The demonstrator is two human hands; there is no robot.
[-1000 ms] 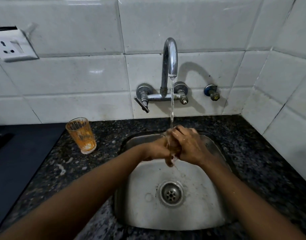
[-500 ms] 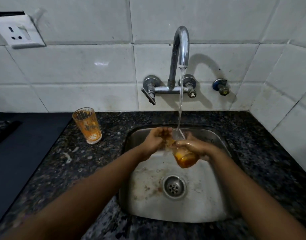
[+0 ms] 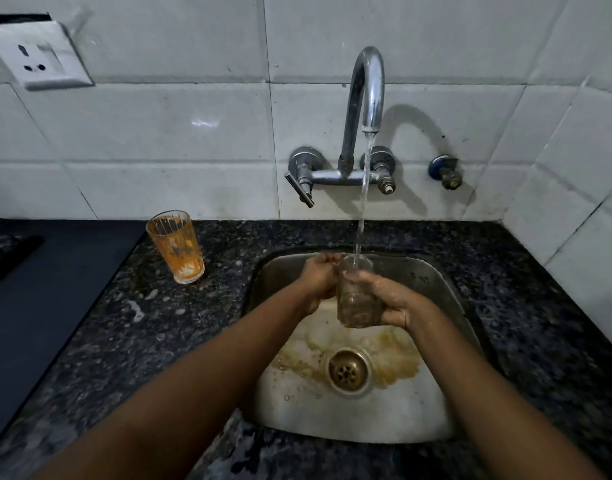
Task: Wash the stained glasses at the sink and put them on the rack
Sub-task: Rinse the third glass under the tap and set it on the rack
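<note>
Orange stains coat the glass (image 3: 175,245) on the black, grey-speckled table (image 3: 100,341). The glass (image 3: 358,299) under the tap shows murky brown. Yellow-brown streaks ring the brassy drain (image 3: 348,370) in the silver-grey sink (image 3: 432,282). Chrome tap (image 3: 365,98), white tiles (image 3: 159,140), white socket (image 3: 38,55).

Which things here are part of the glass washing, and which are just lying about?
Job: glass under the tap, held by right hand and left hand; stained glass on the counter; running tap; sink.
Lying about: wall socket; spare valve; dark mat.
</note>
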